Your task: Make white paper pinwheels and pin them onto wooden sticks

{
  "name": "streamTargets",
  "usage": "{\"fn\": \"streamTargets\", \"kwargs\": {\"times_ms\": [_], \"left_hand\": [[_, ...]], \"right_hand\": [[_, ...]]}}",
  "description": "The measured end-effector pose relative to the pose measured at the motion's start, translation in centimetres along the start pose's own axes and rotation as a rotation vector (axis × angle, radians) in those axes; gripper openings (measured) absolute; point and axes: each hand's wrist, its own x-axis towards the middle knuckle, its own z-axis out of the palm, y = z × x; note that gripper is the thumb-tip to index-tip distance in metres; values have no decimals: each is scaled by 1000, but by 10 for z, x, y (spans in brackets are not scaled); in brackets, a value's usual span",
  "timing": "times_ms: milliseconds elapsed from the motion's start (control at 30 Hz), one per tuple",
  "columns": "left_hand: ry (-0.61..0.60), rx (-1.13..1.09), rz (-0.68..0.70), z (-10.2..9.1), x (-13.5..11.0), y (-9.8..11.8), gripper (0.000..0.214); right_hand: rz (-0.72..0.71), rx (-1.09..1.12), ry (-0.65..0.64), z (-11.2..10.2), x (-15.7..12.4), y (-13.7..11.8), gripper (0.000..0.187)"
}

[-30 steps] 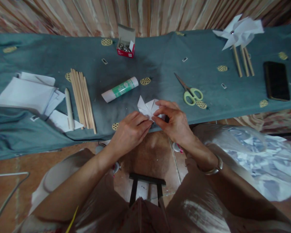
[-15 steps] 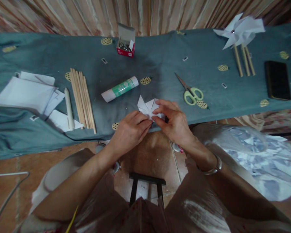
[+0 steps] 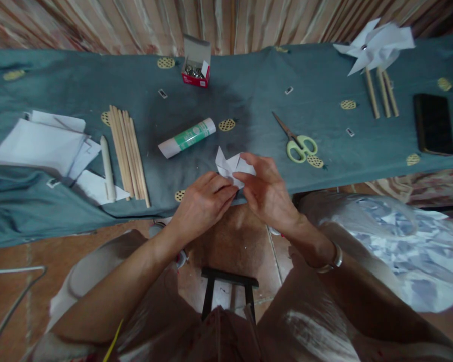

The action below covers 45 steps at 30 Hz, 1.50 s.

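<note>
A small white paper pinwheel (image 3: 230, 166) with folded points is between my two hands at the near edge of the cloth. My left hand (image 3: 206, 198) grips its lower left side, fingers pressed together. From the right, my right hand (image 3: 266, 186) holds the paper with thumb and fingers, covering part of that side. Just beyond lies a glue stick (image 3: 189, 137) with a green label. Scissors (image 3: 296, 141) with pale green handles rest to the right of my right hand.
Wooden sticks (image 3: 126, 156), a pale pen-like tool (image 3: 107, 168) and white paper sheets (image 3: 41, 146) lie left. An open box of metal pins (image 3: 196, 70) stands behind. Finished pinwheels (image 3: 377, 48) and a phone (image 3: 434, 124) are right. A bag of paper pieces (image 3: 411, 251) sits lower right.
My right thumb and fingers have shifted slightly on the paper, and the wrist has turned a little. The left hand stays almost still on the pinwheel.
</note>
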Motion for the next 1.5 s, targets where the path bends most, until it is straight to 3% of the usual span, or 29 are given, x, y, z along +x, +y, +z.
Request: {"fn": "streamTargets", "kwargs": {"times_ms": [467,867,1167,1333,1500], "left_hand": [[-29,51,-8,1,-2,-1,15],[10,95,9,-2,-2,-4,16],[9,120,-51,-14,1,-22,15],[17,75,-58,-13,2,-15,15],[-7,47,19,-4,1,-3,25]], "right_hand": [[-78,-133,12,17,-1,-10,25],[18,-15,143,-7,5,7,30],[81,-33,119,-14,7,15,30],[76,-40,115,-17,4,12,28],[67,-58,106,-18,1,12,27]]}}
